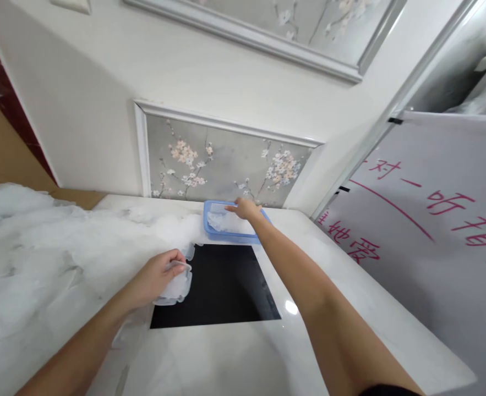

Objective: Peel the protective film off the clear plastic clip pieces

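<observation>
My left hand [160, 278] is closed, thumb against fingers, on a translucent plastic piece [174, 289] with a wavy edge. It is held over the left part of a black rectangular mat [226, 286]. Farther back, my right hand [246, 209] reaches into a shallow blue tray [236, 237] that stands against the wall. Clear, whitish plastic pieces [222, 221] lie inside this tray, right under my fingers. My right fingertips are bent down and partly hidden, so what they pinch does not show.
A large heap of translucent white plastic pieces [53, 264] covers the left side of the white marbled table [209, 363]. Behind rises a white wall with a framed flower panel [226, 159]. A white sheet with red writing [432, 231] hangs at the right.
</observation>
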Demonstrator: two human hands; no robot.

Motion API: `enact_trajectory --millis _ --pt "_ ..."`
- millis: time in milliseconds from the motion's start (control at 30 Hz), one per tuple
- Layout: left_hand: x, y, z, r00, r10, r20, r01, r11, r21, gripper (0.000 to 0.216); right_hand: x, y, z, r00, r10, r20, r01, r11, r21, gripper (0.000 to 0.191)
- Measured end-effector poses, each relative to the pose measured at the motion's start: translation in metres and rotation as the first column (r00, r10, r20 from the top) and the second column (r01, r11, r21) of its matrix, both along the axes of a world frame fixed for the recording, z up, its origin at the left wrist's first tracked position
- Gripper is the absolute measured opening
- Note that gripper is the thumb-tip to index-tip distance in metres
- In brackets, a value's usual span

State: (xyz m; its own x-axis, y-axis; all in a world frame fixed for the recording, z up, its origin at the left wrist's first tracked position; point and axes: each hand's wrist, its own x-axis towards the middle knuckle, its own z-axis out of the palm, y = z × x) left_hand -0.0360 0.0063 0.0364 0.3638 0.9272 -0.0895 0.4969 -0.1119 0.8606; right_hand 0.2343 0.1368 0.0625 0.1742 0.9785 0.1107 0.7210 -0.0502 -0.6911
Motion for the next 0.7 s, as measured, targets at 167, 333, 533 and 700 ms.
enact_trajectory --millis 167,333,533,700 --pt "0.008 -0.002 -0.025 0.968 0.098 0.231 -0.024 0.952 -0.304 0.033 -0.053 -0.039 -0.028 0.887 0.269 0.376 -0.362 0.909 0.204 0.027" --pt "0.007 -0.002 -0.028 0.982 0.019 0.188 0.059 0.916 -0.398 0.033 -0.114 -0.057 -0.044 0.682 0.466 0.563 -0.463 0.872 -0.16 0.082" --pt "0.007 -0.002 -0.023 0.979 0.109 0.174 -0.033 0.921 -0.388 0.039 -0.142 -0.029 -0.025 0.651 0.544 0.529 -0.407 0.839 -0.362 0.066" --pt "0.007 0.004 -0.026 0.956 0.266 0.122 -0.218 0.925 -0.312 0.025 -0.13 -0.075 -0.02 0.609 0.479 0.632 -0.432 0.869 -0.243 0.035"
